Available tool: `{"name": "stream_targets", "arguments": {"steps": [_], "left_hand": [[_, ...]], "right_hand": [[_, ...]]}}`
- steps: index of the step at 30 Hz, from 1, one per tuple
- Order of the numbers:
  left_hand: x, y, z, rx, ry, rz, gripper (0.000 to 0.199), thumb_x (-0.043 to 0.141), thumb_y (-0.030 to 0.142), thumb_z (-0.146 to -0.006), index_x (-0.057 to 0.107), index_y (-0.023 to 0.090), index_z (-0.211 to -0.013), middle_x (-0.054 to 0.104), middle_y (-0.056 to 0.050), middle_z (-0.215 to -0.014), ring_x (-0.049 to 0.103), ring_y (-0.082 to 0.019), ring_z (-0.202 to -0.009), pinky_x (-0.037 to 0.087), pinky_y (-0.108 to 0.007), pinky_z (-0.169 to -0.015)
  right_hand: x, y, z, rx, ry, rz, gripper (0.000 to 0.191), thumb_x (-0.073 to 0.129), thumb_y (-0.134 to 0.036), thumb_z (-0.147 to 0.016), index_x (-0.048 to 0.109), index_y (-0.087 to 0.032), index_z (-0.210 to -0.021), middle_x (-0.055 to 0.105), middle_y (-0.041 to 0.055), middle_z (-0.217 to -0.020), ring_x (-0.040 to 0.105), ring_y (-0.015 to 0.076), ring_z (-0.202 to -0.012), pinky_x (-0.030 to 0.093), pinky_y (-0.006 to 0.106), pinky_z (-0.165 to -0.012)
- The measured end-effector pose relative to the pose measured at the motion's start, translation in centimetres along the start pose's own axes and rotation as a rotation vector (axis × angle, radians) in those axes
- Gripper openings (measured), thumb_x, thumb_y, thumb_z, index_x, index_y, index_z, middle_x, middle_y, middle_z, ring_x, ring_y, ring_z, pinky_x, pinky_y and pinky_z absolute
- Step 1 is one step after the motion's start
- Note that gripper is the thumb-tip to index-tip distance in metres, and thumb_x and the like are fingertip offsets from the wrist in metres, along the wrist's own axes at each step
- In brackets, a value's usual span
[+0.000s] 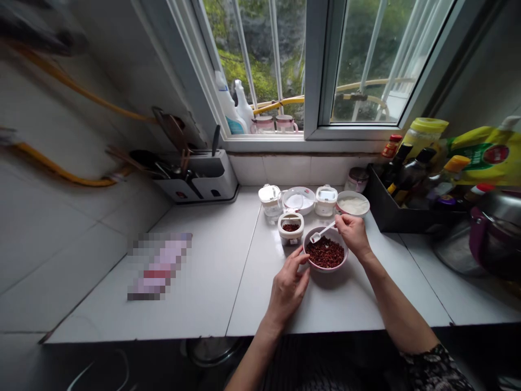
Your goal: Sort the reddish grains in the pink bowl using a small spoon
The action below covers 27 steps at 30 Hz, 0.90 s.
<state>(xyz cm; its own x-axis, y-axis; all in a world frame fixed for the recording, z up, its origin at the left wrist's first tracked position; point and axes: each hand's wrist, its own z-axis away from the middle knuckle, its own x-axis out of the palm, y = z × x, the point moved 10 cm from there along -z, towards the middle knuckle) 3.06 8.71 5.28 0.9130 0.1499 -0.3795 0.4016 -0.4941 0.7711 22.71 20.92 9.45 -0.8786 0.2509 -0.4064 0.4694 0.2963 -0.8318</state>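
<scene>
A pink-rimmed bowl (325,267) stands on the white counter, holding dark red dried bits (326,253) that look like Sichuan peppercorns. My left hand (288,282) grips the bowl's left side, its fingers at the rim and its thumb in front. Pinched in my right hand (353,232) is a small white spoon (322,233), its scoop over the back left of the bowl. Just left of the bowl, a small square seasoning jar (291,234) stands with its lid up and similar red bits inside. Behind it are two more white-lidded jars, one left (270,201) and one right (326,201).
A bowl of white contents (299,200) and another bowl of white grains (353,204) stand at the back. To the right are a black bottle rack (391,214) and a metal pot (456,250). A utensil holder (199,182) stands back left; a blurred-out flat item (160,266) lies left.
</scene>
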Motion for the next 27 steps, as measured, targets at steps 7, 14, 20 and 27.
{"name": "stream_targets", "arguments": {"steps": [7,14,20,27], "left_hand": [[0.1,0.0,-0.1,0.015,0.022,0.042,0.033,0.053,0.011,-0.092,0.060,0.023,-0.122,0.058,-0.013,-0.141,0.066,-0.024,-0.120,0.066,-0.029,-0.076],[0.3,-0.2,-0.2,0.006,0.010,0.041,0.031,0.052,0.012,-0.092,0.061,0.022,-0.120,0.059,-0.013,-0.140,0.068,-0.022,-0.113,0.066,-0.029,-0.074],[0.4,-0.1,-0.2,0.002,0.007,0.033,0.032,0.051,0.011,-0.092,0.059,0.022,-0.121,0.058,-0.014,-0.141,0.063,-0.024,-0.124,0.066,-0.031,-0.077],[0.2,-0.1,0.0,-0.001,0.019,0.011,0.032,0.053,0.012,-0.092,0.059,0.022,-0.122,0.058,-0.014,-0.141,0.066,-0.024,-0.120,0.066,-0.032,-0.079]], "right_hand": [[0.2,-4.4,-0.8,-0.142,0.098,0.072,0.046,0.046,-0.050,-0.094,0.056,-0.021,-0.059,0.056,-0.0004,-0.052,0.051,0.0148,-0.054,0.041,0.028,-0.061],[3.9,-12.1,2.0,-0.669,0.101,0.460,0.037,0.044,-0.029,-0.102,0.057,-0.021,-0.068,0.066,0.0006,-0.066,0.058,0.0163,-0.068,0.034,0.041,-0.103],[0.9,-11.5,1.3,-0.641,0.148,0.406,0.035,0.046,-0.027,-0.101,0.057,-0.023,-0.068,0.065,0.0006,-0.066,0.059,0.0174,-0.068,0.038,0.041,-0.100],[-2.7,-7.7,2.7,-0.630,0.055,0.503,0.035,0.048,-0.026,-0.099,0.055,-0.023,-0.064,0.061,0.0002,-0.061,0.056,0.0173,-0.064,0.043,0.036,-0.090]]}}
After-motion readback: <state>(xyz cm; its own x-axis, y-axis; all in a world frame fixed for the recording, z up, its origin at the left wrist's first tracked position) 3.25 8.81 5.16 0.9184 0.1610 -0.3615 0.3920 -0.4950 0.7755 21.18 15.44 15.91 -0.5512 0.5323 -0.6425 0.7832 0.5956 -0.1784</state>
